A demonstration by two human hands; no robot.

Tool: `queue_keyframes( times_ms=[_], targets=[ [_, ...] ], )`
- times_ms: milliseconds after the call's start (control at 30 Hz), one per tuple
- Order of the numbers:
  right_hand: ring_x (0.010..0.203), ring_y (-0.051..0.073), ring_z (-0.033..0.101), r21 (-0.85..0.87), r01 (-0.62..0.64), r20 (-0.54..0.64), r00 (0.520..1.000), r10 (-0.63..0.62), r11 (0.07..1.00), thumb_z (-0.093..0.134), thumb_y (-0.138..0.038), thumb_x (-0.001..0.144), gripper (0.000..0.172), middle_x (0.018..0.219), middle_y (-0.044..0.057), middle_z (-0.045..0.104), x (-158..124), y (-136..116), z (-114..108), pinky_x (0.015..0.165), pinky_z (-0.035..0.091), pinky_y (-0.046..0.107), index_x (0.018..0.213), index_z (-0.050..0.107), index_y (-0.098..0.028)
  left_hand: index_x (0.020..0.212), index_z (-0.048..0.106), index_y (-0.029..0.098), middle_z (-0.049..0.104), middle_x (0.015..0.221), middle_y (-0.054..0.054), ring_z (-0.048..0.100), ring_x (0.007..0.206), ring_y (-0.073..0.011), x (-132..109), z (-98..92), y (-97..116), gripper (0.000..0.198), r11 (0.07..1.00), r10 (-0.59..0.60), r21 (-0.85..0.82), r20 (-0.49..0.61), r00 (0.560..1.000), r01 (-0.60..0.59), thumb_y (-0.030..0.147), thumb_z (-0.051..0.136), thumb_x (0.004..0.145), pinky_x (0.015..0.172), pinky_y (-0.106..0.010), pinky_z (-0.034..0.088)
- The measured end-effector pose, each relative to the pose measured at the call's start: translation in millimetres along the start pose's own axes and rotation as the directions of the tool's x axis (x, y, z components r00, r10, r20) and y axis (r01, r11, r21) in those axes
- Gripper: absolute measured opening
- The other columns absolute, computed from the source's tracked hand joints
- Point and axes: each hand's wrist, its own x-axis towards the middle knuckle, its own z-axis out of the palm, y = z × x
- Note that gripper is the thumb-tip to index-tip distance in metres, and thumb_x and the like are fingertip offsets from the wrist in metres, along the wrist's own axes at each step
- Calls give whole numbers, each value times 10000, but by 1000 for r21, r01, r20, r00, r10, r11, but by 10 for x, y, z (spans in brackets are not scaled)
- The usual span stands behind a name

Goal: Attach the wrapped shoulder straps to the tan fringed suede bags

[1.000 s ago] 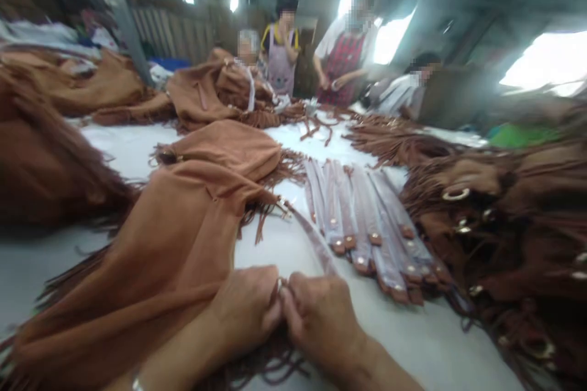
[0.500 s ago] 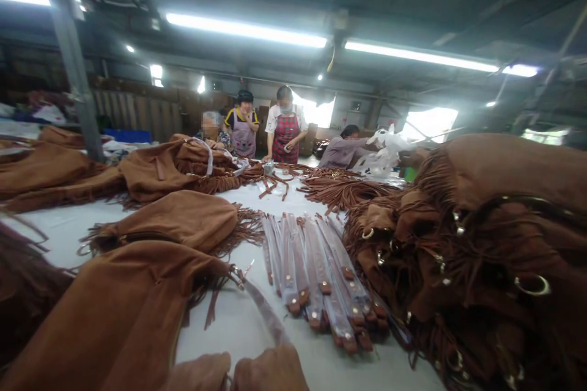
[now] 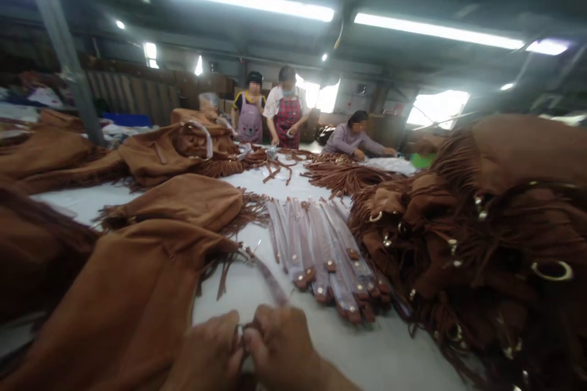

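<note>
At the bottom of the view my left hand [image 3: 208, 348] and my right hand [image 3: 282, 342] meet, fingers closed and thumbs pinched together. A plastic-wrapped strap [image 3: 270, 278] runs from the metal clasp [image 3: 243, 250] of a brown fringed suede bag [image 3: 119, 293] down into my right hand. Between the fingertips, at my left hand, shows a small shiny metal piece [image 3: 240, 332]; its shape is partly hidden. The bag lies to the left of my hands. Just beyond them, to the right, wrapped brown straps [image 3: 316, 250] with metal studs lie in a row.
A tall heap of fringed bags [image 3: 458, 226] with metal rings fills the right side. More bags [image 3: 183, 195] lie at left and farther back on the white table [image 3: 367, 354]. Loose brown tassels [image 3: 339, 174] lie at the far side, where several people [image 3: 287, 110] are.
My hands show higher in the view, still together, as the camera has tipped down. At far right a co-worker has lowered white plastic to the table. A person in a purple apron has lowered a hand.
</note>
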Motion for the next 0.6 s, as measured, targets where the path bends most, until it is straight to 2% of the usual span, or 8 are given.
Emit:
queue_keyframes(
  times_ms=[67, 133, 200, 267, 400, 467, 533, 600],
  targets=[
    [620, 164, 580, 163, 9, -38, 999, -3, 987, 527, -214, 749, 161, 667, 59, 659, -26, 29, -80, 544, 334, 243, 690, 654, -134, 670, 536, 183, 622, 608, -45, 604, 564, -217, 14, -196, 52, 124, 993, 113, -23, 33, 993, -112, 164, 429, 732, 495, -299, 382],
    [534, 113, 486, 380, 42, 28, 998, -57, 924, 576, -205, 702, 140, 543, 15, 568, 29, 116, -138, 511, 290, 223, 595, 611, -123, 675, 527, 190, 622, 634, -38, 597, 601, -221, 42, -274, 45, 79, 988, 149, -61, 115, 982, -143, 230, 478, 722, 524, -300, 370],
    [506, 90, 436, 671, -25, 176, 976, -127, 741, 619, -255, 668, 166, 518, -6, 526, 111, 212, -145, 488, 289, 207, 584, 595, -114, 691, 525, 192, 621, 658, -33, 588, 626, -214, 41, -273, 13, 78, 983, 170, -97, 169, 971, -155, 256, 492, 720, 551, -298, 365],
    [475, 72, 407, 825, -135, 286, 937, -200, 549, 658, -298, 634, 203, 512, -17, 516, 151, 270, -123, 456, 287, 193, 604, 603, -104, 692, 520, 190, 619, 667, -32, 577, 631, -204, 6, -264, -5, 81, 975, 200, -130, 185, 962, -178, 262, 495, 719, 565, -293, 361],
    [346, 38, 271, 870, -330, 421, 884, -205, 366, 686, -321, 597, 230, 423, -66, 422, 115, 278, -56, 339, 167, 185, 614, 585, -115, 676, 509, 179, 608, 663, -38, 557, 625, -183, -61, -300, -26, 98, 945, 291, -199, 150, 945, -260, 268, 497, 716, 583, -279, 367],
    [326, 37, 266, 873, -391, 460, 859, -225, 293, 696, -333, 584, 251, 417, -69, 417, 101, 269, -25, 321, 162, 183, 608, 559, -124, 675, 510, 179, 599, 664, -34, 554, 637, -173, -63, -329, -49, 120, 922, 344, -235, 133, 929, -308, 288, 494, 721, 606, -272, 382],
    [328, 34, 269, 874, -413, 472, 846, -249, 255, 696, -340, 579, 266, 422, -66, 426, 106, 258, -25, 327, 179, 178, 602, 535, -130, 689, 518, 179, 594, 672, -29, 559, 658, -171, -54, -367, -55, 135, 911, 368, -245, 119, 922, -332, 306, 493, 727, 633, -271, 403],
    [333, 32, 245, 871, -403, 470, 851, -235, 283, 678, -353, 591, 270, 405, -75, 388, 115, 240, -69, 338, 171, 177, 591, 514, -138, 718, 532, 172, 600, 689, -42, 572, 681, -192, -54, -411, -10, 147, 939, 315, -177, 104, 943, -294, 315, 496, 723, 640, -288, 425]
  ],
)
